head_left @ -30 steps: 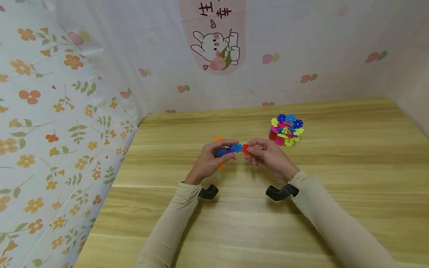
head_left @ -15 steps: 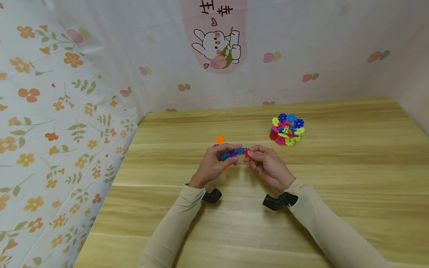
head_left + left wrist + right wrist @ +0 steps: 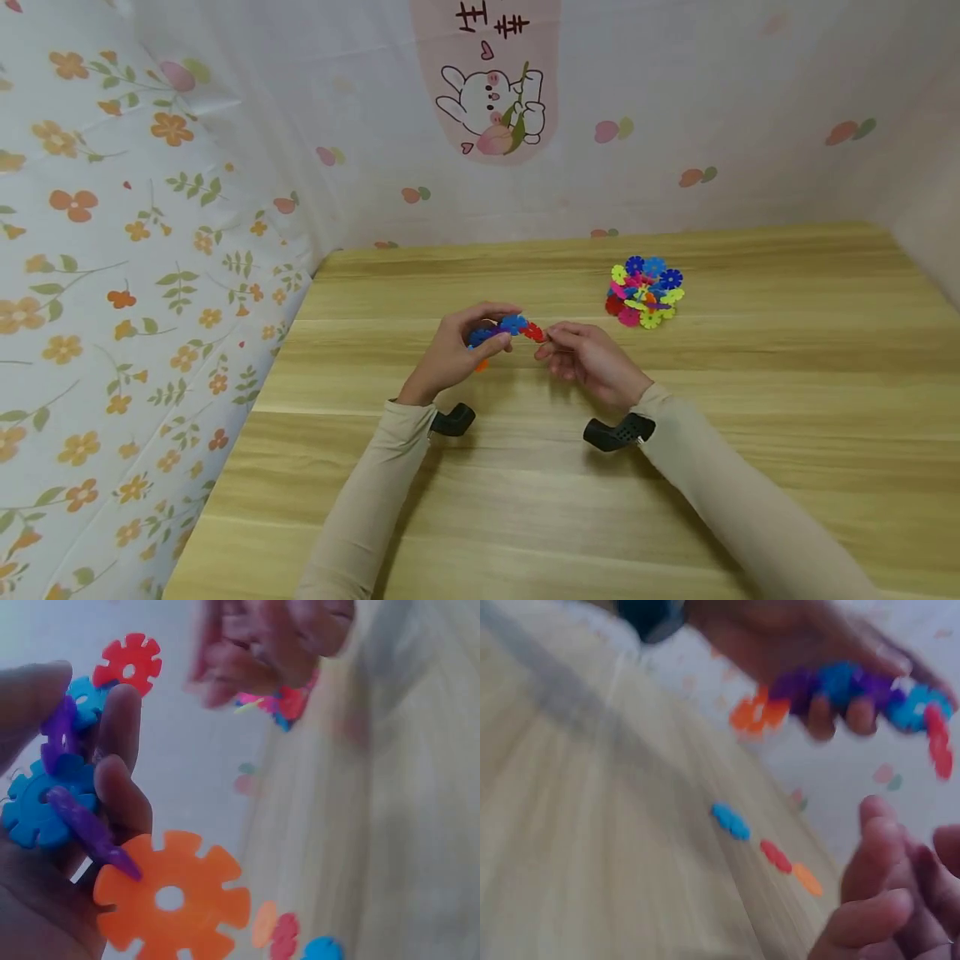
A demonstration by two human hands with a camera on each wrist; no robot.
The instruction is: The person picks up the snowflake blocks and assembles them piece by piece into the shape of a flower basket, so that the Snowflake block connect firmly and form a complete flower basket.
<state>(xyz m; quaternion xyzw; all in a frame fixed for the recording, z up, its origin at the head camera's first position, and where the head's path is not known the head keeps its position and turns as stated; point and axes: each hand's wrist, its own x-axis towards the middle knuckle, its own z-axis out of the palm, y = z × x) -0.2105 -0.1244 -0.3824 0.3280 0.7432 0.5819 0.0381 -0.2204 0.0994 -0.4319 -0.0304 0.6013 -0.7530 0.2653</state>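
Note:
My left hand (image 3: 447, 354) holds a chain of notched plastic snowflake discs between thumb and fingers. In the left wrist view, the chain runs from an orange disc (image 3: 210, 892) through purple and blue discs (image 3: 34, 814) to a red disc (image 3: 112, 664) at its far end. The red disc slots into the light blue one (image 3: 84, 712). Beside that red end is my right hand (image 3: 596, 358), its fingers loosely bent. A gap separates those fingers from the red disc (image 3: 939, 742) in the right wrist view. Left fingers partly cover the chain's middle.
Loose blue (image 3: 730, 821), red (image 3: 775, 856) and orange (image 3: 807, 878) discs lie in a row on the wooden table (image 3: 525, 500). At the back right sits a rounded cluster (image 3: 645, 292) of many-coloured joined discs. A printed cloth (image 3: 360, 100) hangs behind the table.
The red disc, pinched in my right hand and apart from the chain earlier, is now joined to its blue end. My right fingers have let go of it. The left hand has shifted left.

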